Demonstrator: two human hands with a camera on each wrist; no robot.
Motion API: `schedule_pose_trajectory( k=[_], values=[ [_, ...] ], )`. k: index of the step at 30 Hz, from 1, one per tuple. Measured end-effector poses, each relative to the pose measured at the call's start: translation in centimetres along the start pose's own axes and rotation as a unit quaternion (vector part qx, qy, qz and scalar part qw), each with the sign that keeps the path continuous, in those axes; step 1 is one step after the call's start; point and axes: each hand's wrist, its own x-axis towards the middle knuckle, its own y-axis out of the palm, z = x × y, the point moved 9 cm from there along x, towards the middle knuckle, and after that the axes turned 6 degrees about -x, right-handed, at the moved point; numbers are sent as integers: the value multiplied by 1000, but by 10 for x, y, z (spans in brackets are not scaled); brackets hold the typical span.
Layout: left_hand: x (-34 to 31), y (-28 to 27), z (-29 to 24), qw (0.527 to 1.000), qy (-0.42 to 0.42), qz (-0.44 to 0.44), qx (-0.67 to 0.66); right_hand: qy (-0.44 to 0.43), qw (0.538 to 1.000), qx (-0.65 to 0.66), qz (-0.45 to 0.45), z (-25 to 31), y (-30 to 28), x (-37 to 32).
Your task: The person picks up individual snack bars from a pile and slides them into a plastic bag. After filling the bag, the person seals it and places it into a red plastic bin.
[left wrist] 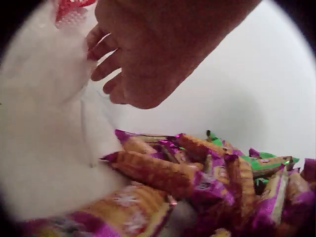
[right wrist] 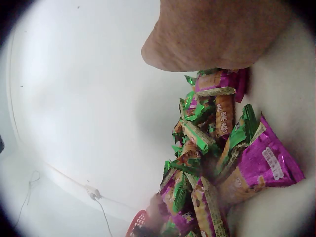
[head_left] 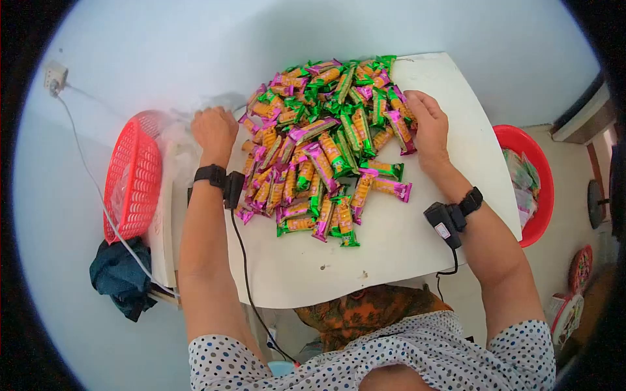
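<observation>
A big heap of wrapped snack rolls (head_left: pixel 326 146), in purple and green packets with orange pictures, covers much of the white table (head_left: pixel 450 85). My left hand (head_left: pixel 215 133) is raised at the heap's left side, fingers curled at a thin see-through plastic bag (left wrist: pixel 64 74). In the left wrist view that left hand (left wrist: pixel 143 54) is above purple-ended packets (left wrist: pixel 153 170). My right hand (head_left: pixel 430 133) lies cupped along the heap's right edge, its inner side against the packets; most of its fingers are hidden in the right wrist view.
A red perforated basket (head_left: pixel 134 179) stands at the left, above a dark cloth (head_left: pixel 120 270). On the floor at right is a red tub (head_left: pixel 548 195) with plastic packaging inside. Cables (head_left: pixel 244 260) hang from the wrist cameras. A white cord (head_left: pixel 98 176) runs from a wall socket (head_left: pixel 56 75).
</observation>
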Motion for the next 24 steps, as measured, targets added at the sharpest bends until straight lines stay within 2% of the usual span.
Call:
schedule_pose_trajectory(
  k=[2,4,6,9,12,14,19,20,24],
  values=[
    [6,-27,-33,995,48,-86,-3,-3,1000,-1,-7,4,0,-1],
    [26,1,-40,976,41,-27,-210,-6,1000,5,-7,3,1,-1],
    [41,30,-50,916,35,19,-399,-11,1000,-6,-3,2,0,3],
    [48,59,-53,896,19,53,-441,-52,997,-48,-15,11,-2,0],
    [49,68,-68,898,95,61,-425,-43,997,-62,3,18,2,-4],
    [42,75,-76,873,80,109,-468,-62,994,-89,0,17,1,-2],
    [8,52,-96,828,33,195,-524,-83,990,-111,6,15,5,3],
    [6,46,-98,857,59,185,-477,-86,990,-114,4,14,5,4],
    [-16,21,-115,848,79,207,-482,-85,990,-109,6,16,7,3]
  ],
)
